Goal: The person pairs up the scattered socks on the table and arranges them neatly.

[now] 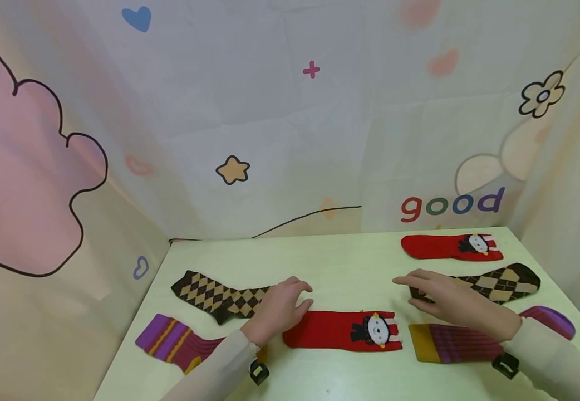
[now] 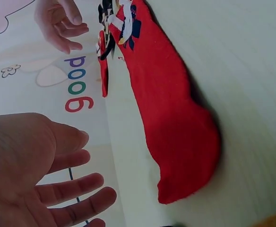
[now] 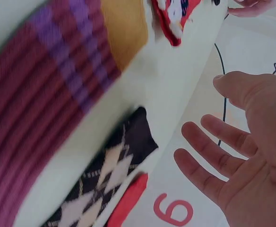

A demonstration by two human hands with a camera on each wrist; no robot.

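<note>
My left hand point(image 1: 281, 308), fingers loosely bent and holding nothing, hovers between a brown-and-tan argyle sock point(image 1: 205, 291) and a red sock point(image 1: 320, 329) with an animal face near its cuff. In the left wrist view the red sock point(image 2: 171, 104) stretches out beside the empty palm. My right hand point(image 1: 437, 292) is likewise empty, over the cuff end of a second argyle sock point(image 1: 502, 282). Just nearer lies a purple-and-maroon striped sock point(image 1: 462, 345) with a mustard band, partly hidden by the right forearm. In the right wrist view the fingers point(image 3: 202, 175) spread apart from the socks.
A second red sock point(image 1: 432, 247) lies at the table's back right. Another purple striped sock point(image 1: 167, 342) is at the front left, partly behind the left sleeve. The pale table point(image 1: 320, 262) backs onto a printed curtain point(image 1: 290, 128).
</note>
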